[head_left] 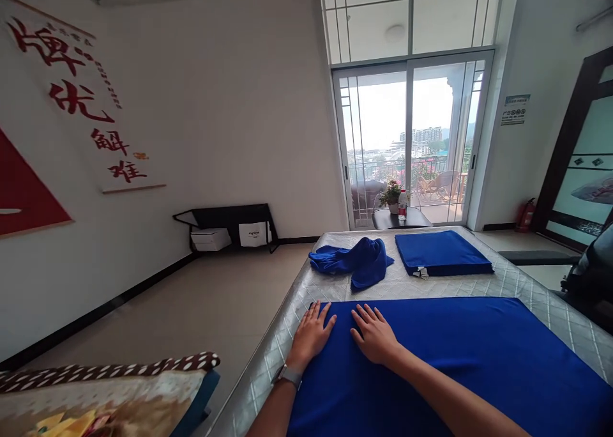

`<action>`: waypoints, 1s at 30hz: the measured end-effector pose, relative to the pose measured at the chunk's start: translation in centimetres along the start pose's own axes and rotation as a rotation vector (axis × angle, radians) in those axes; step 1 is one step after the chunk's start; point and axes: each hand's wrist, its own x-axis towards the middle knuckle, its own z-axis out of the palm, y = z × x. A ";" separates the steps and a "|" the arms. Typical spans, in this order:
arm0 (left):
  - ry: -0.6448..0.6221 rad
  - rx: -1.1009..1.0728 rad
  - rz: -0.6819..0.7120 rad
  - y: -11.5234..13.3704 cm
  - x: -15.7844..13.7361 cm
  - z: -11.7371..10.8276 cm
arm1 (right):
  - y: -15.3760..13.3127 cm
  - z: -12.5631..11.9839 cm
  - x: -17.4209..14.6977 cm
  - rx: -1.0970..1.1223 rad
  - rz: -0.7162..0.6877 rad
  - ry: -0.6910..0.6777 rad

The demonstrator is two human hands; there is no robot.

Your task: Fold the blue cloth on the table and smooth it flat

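Note:
A large blue cloth point(460, 354) lies spread over the near part of a silver quilted mattress point(531, 289). My left hand point(311, 333) rests flat on the cloth's far left corner, fingers apart; a watch sits on that wrist. To its right, my right hand point(374, 336) also lies flat on the cloth near the far edge, with its fingers spread. Neither hand grips anything. Beyond my hands is a crumpled blue cloth point(366, 259). Right of that lies a neat stack of folded blue cloths point(440, 252) with white tags showing at its near edge.
A small dark table point(417, 220) with a potted plant point(391, 197) and a bottle point(402, 206) stands beyond the mattress by glass sliding doors. At left are a black rack point(225, 216) holding white boxes and a patterned padded item point(158, 386). A fire extinguisher point(525, 215) stands far right.

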 end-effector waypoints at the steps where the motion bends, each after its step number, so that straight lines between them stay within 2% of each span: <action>1: 0.000 0.001 0.000 -0.1 0.0 0.0 | 0.6 -0.1 -0.2 -0.001 0.005 -0.007; 4: -0.010 0.008 -0.004 -0.1 0.1 0.1 | 3.6 -1.2 -1.7 -0.027 0.046 -0.023; 7: -0.014 0.013 -0.008 0.0 0.1 0.2 | 8.3 -3.1 -4.2 -0.071 0.137 -0.017; 15: -0.031 0.019 -0.010 -0.3 0.3 0.5 | 25.3 -9.1 -14.6 -0.277 0.501 0.080; 19: -0.034 0.023 -0.014 -0.5 0.5 1.0 | 32.4 -10.6 -19.1 -0.330 0.526 0.116; 21: -0.028 0.025 -0.014 -0.5 0.6 1.1 | 34.6 -10.5 -19.9 -0.326 0.563 0.155; 24: -0.039 0.032 -0.019 -0.3 0.6 0.8 | 36.4 -9.9 -19.7 -0.312 0.624 0.187; 30: -0.062 0.033 -0.027 0.4 0.6 0.1 | 36.9 -9.2 -19.2 -0.348 0.650 0.212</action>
